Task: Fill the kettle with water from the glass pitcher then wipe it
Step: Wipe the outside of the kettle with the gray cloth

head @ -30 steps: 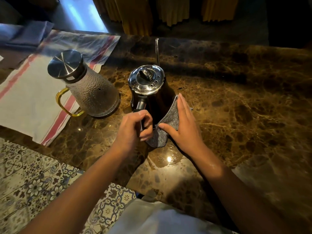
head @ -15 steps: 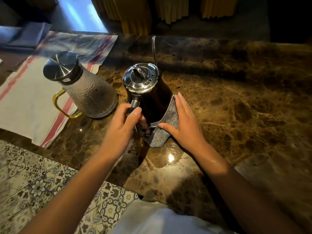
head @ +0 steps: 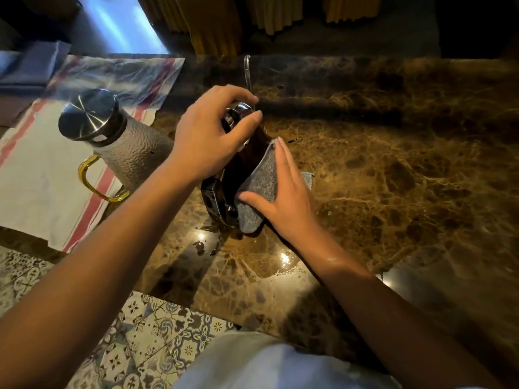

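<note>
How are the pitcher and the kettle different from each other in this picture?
The pitcher has a pale, dimpled body; the kettle looks dark and smooth. The pitcher's handle is a yellow loop; the kettle's is dark. Nothing touches the pitcher, while the left hand covers the kettle's lid and the right hand presses a grey cloth on its side. The pitcher stands partly on a striped towel; the kettle on the bare counter. Both have shiny metal lids.

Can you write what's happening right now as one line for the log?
step: wiping | left hand: on shiny steel kettle lid | right hand: pressing grey cloth on dark kettle side | textured glass pitcher: lidded, beside
</note>
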Motion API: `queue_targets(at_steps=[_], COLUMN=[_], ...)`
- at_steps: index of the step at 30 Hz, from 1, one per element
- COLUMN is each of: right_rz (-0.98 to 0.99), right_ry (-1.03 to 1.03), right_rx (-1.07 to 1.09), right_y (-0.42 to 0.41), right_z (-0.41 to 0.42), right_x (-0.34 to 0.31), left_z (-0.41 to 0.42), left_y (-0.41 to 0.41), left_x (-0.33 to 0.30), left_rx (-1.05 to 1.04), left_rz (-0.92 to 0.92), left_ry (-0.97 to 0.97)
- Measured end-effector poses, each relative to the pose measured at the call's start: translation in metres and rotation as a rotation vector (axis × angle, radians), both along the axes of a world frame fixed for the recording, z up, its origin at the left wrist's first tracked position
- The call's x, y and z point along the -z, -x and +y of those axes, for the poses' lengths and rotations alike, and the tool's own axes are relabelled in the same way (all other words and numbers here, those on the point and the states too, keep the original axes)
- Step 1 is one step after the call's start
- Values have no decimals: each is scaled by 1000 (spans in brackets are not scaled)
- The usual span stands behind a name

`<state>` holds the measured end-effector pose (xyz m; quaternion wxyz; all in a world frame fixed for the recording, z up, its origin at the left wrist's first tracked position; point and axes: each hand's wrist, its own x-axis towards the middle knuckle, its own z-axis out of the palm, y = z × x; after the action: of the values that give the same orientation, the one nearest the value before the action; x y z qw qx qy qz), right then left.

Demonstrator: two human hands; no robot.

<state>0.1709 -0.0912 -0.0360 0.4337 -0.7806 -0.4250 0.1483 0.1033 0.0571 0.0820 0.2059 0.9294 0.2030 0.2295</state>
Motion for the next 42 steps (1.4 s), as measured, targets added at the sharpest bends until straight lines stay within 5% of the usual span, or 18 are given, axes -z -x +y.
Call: queue_targets(at_steps=[6, 17, 27, 32, 38, 42], right_rz=[-4, -54, -250, -241, -106, 258], right_ry=[159, -48, 215, 147, -128, -247], right_rx=[-21, -16, -123, -76, 405, 304], right_y=[-3, -5, -33, -68, -80, -67], right_z=[-15, 25, -14, -21, -2, 22], right_x=[17, -13, 14, 12, -18, -37], left_z=[0, -1, 0, 0, -3, -3], left_y=[1, 3, 3, 3, 2, 1], left_x=[0, -2, -5, -6, -6, -6], left_rx=[17, 17, 25, 33, 23, 18], left_rz=[0, 10, 48, 45, 25, 30], left_ry=[28, 50, 105, 123, 129, 130])
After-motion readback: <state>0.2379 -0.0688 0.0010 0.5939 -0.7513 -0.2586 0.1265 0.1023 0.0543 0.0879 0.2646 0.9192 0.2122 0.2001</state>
